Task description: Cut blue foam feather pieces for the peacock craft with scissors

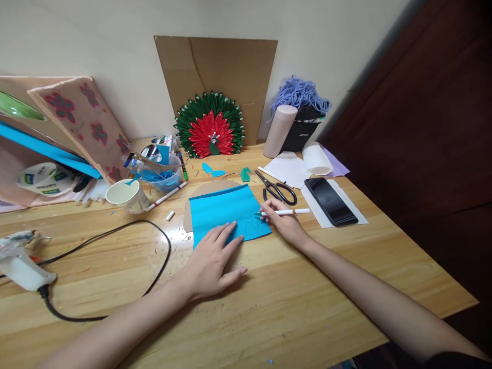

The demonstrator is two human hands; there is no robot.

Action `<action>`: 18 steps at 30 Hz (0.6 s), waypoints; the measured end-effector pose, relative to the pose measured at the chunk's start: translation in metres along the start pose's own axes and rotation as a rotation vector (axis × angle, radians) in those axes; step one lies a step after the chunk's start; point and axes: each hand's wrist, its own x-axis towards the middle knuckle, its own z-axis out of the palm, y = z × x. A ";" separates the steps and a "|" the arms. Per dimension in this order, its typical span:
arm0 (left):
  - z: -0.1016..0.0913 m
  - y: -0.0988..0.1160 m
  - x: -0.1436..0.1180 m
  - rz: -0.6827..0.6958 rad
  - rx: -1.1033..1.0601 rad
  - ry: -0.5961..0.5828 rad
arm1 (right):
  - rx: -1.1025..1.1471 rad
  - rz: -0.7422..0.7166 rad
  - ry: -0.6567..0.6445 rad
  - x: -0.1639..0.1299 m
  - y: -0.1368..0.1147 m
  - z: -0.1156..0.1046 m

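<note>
A sheet of bright blue paper [219, 210] lies on the table, partly over a piece of brown cardboard [187, 218]. Spread over its lower left part is my left hand [215, 261], palm down, fingers apart. My right hand [282, 220] grips a white marker [292, 211], its tip at the sheet's right side. A faint drawn outline shows on the paper near the tip. Just beyond my right hand lie black-handled scissors [277, 188]. The marker's cap [170, 216] rests left of the sheet.
A glue gun [25, 266] with a looping black cord sits at the left. Behind are a paper cup [126, 197], a plastic tub [163, 177], blue cutouts [212, 170] and a red-green fan-shaped ornament [210, 125]. A phone [331, 201] lies at the right.
</note>
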 end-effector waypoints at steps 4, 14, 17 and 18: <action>0.000 0.006 -0.002 0.020 0.001 -0.048 | -0.030 -0.020 0.046 -0.004 -0.003 -0.001; 0.006 0.007 -0.001 -0.011 -0.065 -0.026 | -0.019 0.053 -0.223 -0.025 -0.015 0.020; 0.007 0.007 0.000 -0.020 -0.070 -0.024 | -0.066 0.077 -0.199 -0.024 -0.012 0.020; 0.006 0.007 0.000 -0.025 -0.068 -0.025 | -0.084 0.078 -0.193 -0.023 -0.012 0.020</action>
